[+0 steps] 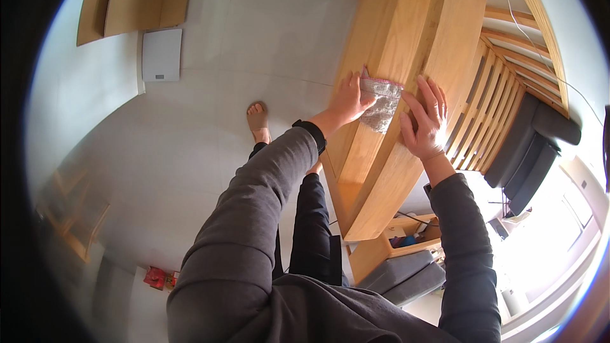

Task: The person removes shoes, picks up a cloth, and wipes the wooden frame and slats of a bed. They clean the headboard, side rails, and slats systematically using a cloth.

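A small grey-white cloth with a pink-red edge lies across the stepped ledge of a pale wooden furniture frame. My left hand rests at the cloth's left side, thumb over the fabric and fingers by the wood; whether it pinches the cloth cannot be made out. Fingers spread, my right hand lies on the broad top board, and its index fingertip comes close to the cloth's right corner. Nothing shows in the right hand.
Wooden slats and dark cushions lie to the right. Below the frame stand an open wooden drawer holding small items and grey cushions. A cardboard sheet and a white flat scale-like panel lean at upper left. A thin cable trails at upper right.
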A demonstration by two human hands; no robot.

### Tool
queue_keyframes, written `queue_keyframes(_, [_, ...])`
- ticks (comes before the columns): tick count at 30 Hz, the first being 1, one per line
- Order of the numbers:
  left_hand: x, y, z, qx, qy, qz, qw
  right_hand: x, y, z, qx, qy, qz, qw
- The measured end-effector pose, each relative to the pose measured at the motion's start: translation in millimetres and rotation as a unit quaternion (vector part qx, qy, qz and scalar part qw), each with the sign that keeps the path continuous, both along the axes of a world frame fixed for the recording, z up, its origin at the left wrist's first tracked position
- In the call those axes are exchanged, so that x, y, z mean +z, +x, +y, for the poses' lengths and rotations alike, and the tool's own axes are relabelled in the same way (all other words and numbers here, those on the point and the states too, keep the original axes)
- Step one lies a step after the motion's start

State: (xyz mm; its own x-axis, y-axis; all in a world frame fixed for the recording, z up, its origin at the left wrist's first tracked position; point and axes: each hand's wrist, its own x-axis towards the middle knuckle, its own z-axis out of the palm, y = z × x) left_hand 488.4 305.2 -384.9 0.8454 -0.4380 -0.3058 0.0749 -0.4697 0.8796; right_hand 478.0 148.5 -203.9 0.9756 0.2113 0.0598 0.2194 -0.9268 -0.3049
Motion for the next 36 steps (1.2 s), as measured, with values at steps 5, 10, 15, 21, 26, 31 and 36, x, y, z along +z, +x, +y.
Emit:
queue_keyframes(5, [54.8,33.1,8.1,0.092,-0.150,0.005,0.984,0.1,0.8,-2.5,-0.002,0.010,0.005,1.000])
queue_keyframes(10, [110.7,61.1,4.5,0.085,-0.142,-0.096,0.981,2.6,1.5,-2.1,-0.010,0.007,0.011,1.000])
queue_keyframes(15, [123.4,75.3,-11.1,0.073,-0.085,-0.135,0.985,6.1,1.7,-2.2,-0.015,0.011,0.021,1.000])
queue_keyframes(21, [119.0,88.3,-14.7,0.072,-0.111,-0.120,0.984,7.2,1.8,-4.0,-0.013,0.018,0.024,0.999])
queue_keyframes(26, [111.7,97.2,3.9,0.065,-0.111,-0.076,0.989,5.5,0.6,-4.1,-0.020,-0.021,-0.005,1.000])
queue_keyframes(31, [85.3,105.7,45.7,0.124,-0.112,0.021,0.986,-0.2,-0.3,-6.7,-0.048,0.019,-0.025,0.998])
queue_keyframes(36, [35.6,123.0,142.8,0.167,0.061,0.061,0.982,-3.0,-0.3,-10.1,-0.041,0.015,-0.031,0.999])
